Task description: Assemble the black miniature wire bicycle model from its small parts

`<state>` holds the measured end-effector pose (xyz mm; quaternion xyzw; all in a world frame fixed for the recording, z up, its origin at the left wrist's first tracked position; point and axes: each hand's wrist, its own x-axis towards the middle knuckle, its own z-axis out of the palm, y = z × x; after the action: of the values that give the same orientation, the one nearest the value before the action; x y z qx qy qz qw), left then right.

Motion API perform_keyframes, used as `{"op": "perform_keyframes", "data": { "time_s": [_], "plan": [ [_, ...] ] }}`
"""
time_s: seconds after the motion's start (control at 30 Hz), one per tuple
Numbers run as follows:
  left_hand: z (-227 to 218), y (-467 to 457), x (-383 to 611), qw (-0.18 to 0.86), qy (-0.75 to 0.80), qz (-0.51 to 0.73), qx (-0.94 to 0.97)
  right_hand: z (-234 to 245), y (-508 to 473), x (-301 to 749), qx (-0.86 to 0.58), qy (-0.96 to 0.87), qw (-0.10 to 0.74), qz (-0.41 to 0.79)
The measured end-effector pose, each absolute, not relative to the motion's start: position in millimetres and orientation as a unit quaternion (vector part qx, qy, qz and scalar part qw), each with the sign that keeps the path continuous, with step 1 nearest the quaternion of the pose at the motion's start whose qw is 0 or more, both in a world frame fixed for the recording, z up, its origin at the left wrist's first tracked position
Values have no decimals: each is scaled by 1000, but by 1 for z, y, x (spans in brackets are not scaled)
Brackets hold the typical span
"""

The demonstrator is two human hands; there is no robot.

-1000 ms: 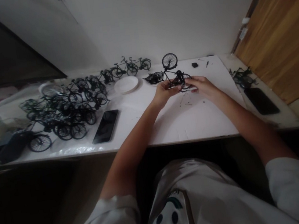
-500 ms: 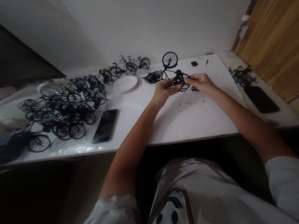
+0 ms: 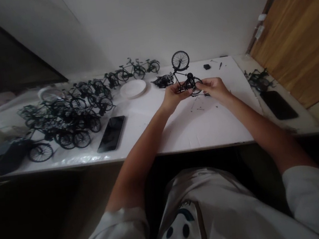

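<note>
A small black model bicycle (image 3: 180, 60) is held above the white board, one wheel raised toward the wall and the other low between my hands. My left hand (image 3: 174, 97) is closed on its frame from the left. From the right, my right hand (image 3: 213, 89) pinches it at the lower wheel; the exact part under the fingertips is too small to make out. Several tiny loose parts (image 3: 200, 108) lie on the board just below the hands. Behind my left hand is a dark heap of small parts (image 3: 163, 80).
Many model bicycles (image 3: 77, 103) crowd the left of the white board (image 3: 222, 126). A white plate (image 3: 133, 88) stands at the back. Phones lie at left (image 3: 111, 134) and right (image 3: 279, 105). A small black block (image 3: 206, 66) sits back right, near a wooden panel (image 3: 300, 44).
The bicycle's raised wheel has shifted slightly upward in the view. Both hands keep their hold in nearly the same place.
</note>
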<state>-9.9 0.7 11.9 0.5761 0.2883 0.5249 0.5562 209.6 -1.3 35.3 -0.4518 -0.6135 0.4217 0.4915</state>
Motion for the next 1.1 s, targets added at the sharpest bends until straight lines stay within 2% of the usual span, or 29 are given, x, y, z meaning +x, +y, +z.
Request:
{"op": "perform_keyframes", "data": {
  "time_s": [0.63, 1.1],
  "plan": [
    [16, -2, -12, 532, 299, 540, 580, 26, 4, 207, -425, -602, 514, 439],
    [13, -1, -12, 533, 295, 539, 581, 30, -5, 199, -438, -604, 552, 373]
  ]
}}
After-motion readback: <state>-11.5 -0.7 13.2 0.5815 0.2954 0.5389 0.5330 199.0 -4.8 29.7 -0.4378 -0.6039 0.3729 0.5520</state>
